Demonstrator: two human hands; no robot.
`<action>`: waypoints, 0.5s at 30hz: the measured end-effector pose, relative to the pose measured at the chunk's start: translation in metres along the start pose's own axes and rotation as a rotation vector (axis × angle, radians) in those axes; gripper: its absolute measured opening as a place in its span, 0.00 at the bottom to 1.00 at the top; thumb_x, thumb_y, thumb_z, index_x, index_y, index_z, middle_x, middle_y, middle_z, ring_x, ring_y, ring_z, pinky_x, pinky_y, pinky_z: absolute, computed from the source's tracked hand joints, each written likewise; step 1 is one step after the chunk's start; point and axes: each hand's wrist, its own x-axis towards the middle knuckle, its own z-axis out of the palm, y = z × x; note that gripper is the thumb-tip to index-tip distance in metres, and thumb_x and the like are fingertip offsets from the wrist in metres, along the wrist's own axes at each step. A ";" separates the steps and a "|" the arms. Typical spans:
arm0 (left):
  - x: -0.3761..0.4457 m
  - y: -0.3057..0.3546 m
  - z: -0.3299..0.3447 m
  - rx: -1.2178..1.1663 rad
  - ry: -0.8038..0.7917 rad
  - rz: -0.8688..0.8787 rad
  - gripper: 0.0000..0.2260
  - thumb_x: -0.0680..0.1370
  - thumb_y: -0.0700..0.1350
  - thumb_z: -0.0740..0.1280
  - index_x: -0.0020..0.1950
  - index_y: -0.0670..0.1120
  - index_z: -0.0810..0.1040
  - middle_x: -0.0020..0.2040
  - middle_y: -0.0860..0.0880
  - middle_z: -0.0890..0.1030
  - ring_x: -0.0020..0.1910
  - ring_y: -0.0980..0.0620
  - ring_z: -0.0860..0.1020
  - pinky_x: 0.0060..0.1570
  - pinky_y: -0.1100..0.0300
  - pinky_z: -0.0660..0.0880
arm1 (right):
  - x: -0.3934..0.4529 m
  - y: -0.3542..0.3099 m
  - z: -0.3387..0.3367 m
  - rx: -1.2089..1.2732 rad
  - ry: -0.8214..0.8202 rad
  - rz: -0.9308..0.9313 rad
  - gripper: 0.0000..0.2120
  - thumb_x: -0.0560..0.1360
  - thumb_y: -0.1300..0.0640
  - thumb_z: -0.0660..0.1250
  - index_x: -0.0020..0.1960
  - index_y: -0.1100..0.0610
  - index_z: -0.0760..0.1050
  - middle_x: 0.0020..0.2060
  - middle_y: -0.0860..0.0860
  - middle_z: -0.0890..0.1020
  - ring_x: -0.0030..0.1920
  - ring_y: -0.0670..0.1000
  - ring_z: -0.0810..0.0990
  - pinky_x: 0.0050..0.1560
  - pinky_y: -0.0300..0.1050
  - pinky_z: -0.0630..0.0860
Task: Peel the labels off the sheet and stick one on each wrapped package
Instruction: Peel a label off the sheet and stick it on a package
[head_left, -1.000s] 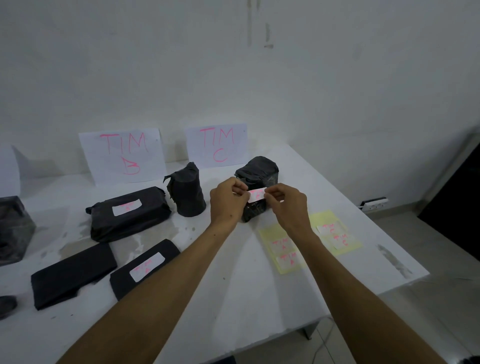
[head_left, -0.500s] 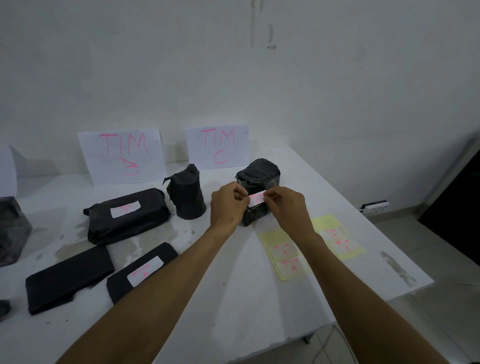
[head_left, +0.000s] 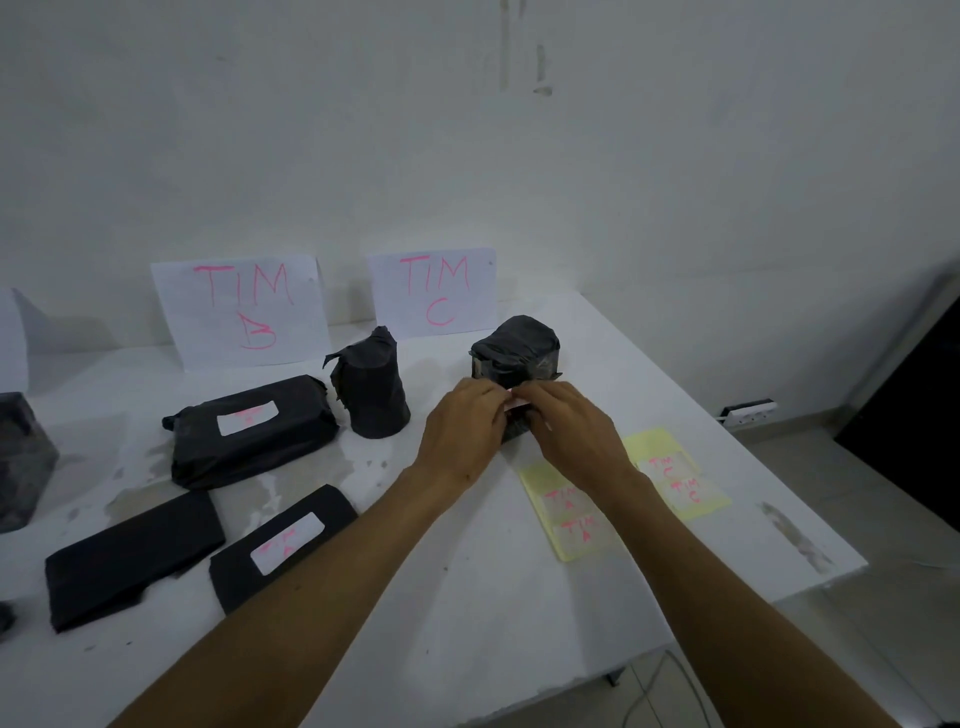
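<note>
White worktop (head_left: 467, 597), seen from the head camera. Toward 12 o'clock of the hands stands a squat package (head_left: 517, 347) wrapped in black plastic, its near face hidden behind the fingers. The left hand (head_left: 462, 431) and right hand (head_left: 574, 431) meet at that face, each grip pinched together on one end of a small white label (head_left: 513, 407) with pink writing; only a sliver of the label shows between the fingertips, and whether it already touches the wrap cannot be told.

At 4 o'clock of the hands lie two yellow backing sheets: the near sheet (head_left: 540, 480) carries two labels reading "TIM A", the far sheet (head_left: 652, 441) two reading "TIM C".

At 9 o'clock, an upright tapered package (head_left: 375, 387), unlabelled on the visible side. Beyond it, a long bulky package (head_left: 291, 441) bears a white label on top. At 7 o'clock, a flat package (head_left: 311, 519) bears a label; beside it, a flat package (head_left: 130, 556) shows none. A further dark package (head_left: 21, 457) is cut by the left edge.

Two paper signs lean on the wall (head_left: 623, 156): "TIM B" (head_left: 241, 309) and "TIM C" (head_left: 434, 291).
</note>
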 end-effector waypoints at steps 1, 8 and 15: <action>-0.006 -0.002 0.003 0.016 0.006 0.005 0.12 0.81 0.42 0.64 0.63 0.42 0.80 0.57 0.44 0.83 0.56 0.46 0.79 0.53 0.51 0.80 | -0.003 0.001 0.001 0.006 -0.007 0.002 0.17 0.78 0.61 0.66 0.66 0.53 0.76 0.62 0.48 0.80 0.61 0.50 0.77 0.48 0.46 0.80; -0.025 -0.003 0.019 0.160 -0.061 -0.038 0.20 0.80 0.45 0.67 0.71 0.40 0.74 0.67 0.43 0.78 0.64 0.44 0.77 0.53 0.51 0.80 | -0.009 0.009 0.005 -0.136 -0.041 0.019 0.27 0.76 0.58 0.68 0.74 0.53 0.70 0.69 0.49 0.76 0.68 0.50 0.75 0.57 0.50 0.77; -0.026 -0.007 0.006 0.235 -0.242 0.036 0.26 0.82 0.39 0.60 0.80 0.49 0.58 0.78 0.43 0.63 0.74 0.42 0.65 0.56 0.46 0.78 | -0.013 0.000 0.005 -0.286 -0.132 0.121 0.28 0.79 0.51 0.62 0.78 0.50 0.60 0.75 0.46 0.67 0.74 0.52 0.67 0.68 0.53 0.69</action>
